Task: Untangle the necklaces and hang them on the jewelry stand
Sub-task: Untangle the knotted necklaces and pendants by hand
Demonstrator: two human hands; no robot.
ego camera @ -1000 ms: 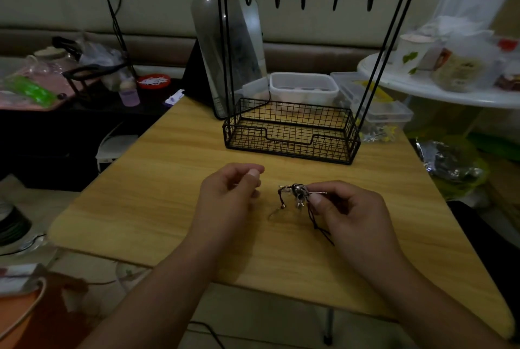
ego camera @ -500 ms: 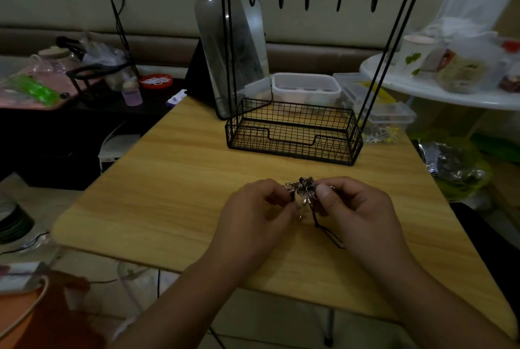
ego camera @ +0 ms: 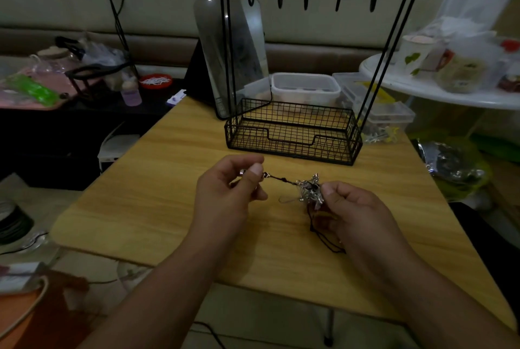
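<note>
Table [ego camera: 157,202] of pale wood carries jewelry stand [ego camera: 292,135]; cluttered room behind.

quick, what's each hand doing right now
Left hand: pinching one end of a dark necklace cord, pulled out sideways.
Right hand: pinching the silvery necklace tangle.

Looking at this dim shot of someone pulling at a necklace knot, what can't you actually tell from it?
- Head view: how many necklaces make up the silvery tangled clump; too small and dim.
- What the left hand pinches at the dark cord's end; its fingers cover most of it.
- How far the cord runs under the right hand; the palm hides it.
- The black wire jewelry stand's top bar; the frame edge cuts off its left end.
</note>
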